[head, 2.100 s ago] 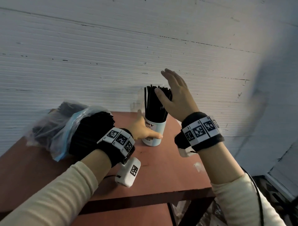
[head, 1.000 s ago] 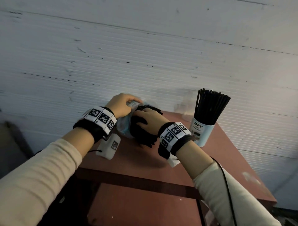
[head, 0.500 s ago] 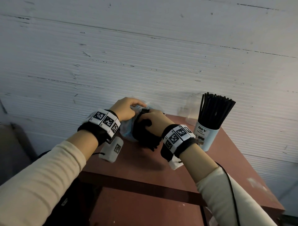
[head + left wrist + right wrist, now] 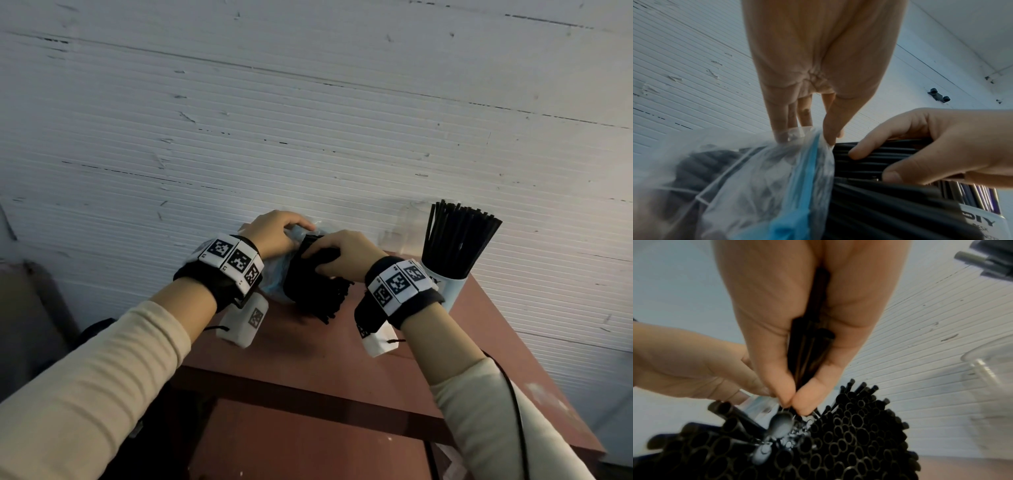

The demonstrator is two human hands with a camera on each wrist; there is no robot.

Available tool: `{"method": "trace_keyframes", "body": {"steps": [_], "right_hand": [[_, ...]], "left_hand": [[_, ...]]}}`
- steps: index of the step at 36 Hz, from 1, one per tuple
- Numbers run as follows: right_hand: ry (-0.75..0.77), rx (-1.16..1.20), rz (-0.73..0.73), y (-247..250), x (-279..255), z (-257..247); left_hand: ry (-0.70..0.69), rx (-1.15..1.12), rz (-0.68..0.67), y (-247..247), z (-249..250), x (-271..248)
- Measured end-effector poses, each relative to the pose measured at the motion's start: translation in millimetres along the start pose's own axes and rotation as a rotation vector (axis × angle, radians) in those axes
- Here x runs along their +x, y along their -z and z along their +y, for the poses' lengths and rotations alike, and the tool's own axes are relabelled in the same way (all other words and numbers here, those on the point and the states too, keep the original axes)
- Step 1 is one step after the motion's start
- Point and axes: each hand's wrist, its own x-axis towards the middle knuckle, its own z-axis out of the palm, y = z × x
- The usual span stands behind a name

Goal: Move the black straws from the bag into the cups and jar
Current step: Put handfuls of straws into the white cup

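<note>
A clear plastic bag (image 4: pixel 274 281) (image 4: pixel 748 181) with a blue strip lies on the red-brown table (image 4: pixel 342 363), with a thick bundle of black straws (image 4: pixel 315 291) (image 4: pixel 838 434) sticking out of its mouth. My left hand (image 4: pixel 274 236) (image 4: pixel 818 129) pinches the bag's rim at the opening. My right hand (image 4: pixel 339 253) (image 4: pixel 795 395) grips a handful of the straws at the bag's mouth. A white cup (image 4: pixel 448 287) full of upright black straws (image 4: pixel 455 236) stands to the right. A clear plastic cup (image 4: pixel 990 369) (image 4: pixel 407 226) stands behind it by the wall.
A white ribbed wall (image 4: pixel 308 120) rises right behind the table. The table's front edge (image 4: pixel 308 397) runs below my wrists, and its right edge slants down past the white cup. A dark shape (image 4: pixel 27 325) stands at the lower left.
My right hand left the cup of straws and came over to the bag, where it now grips straws. My left hand moved from the cup to the bag's rim. My view swung left.
</note>
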Motion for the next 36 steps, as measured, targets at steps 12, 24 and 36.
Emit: {"method": "trace_keyframes", "body": {"steps": [12,24,36], "right_hand": [[-0.016,0.072,0.008,17,-17,18],[-0.006,-0.016,0.026,48,-81,24],[0.113,0.175,0.493,112,-140,32]], "left_hand": [[-0.073,0.145,0.097,-7,3,-11],[-0.349,0.341,-0.149,-51,64,-9],[-0.257,-0.001,-0.069,-77,121,-11]]}}
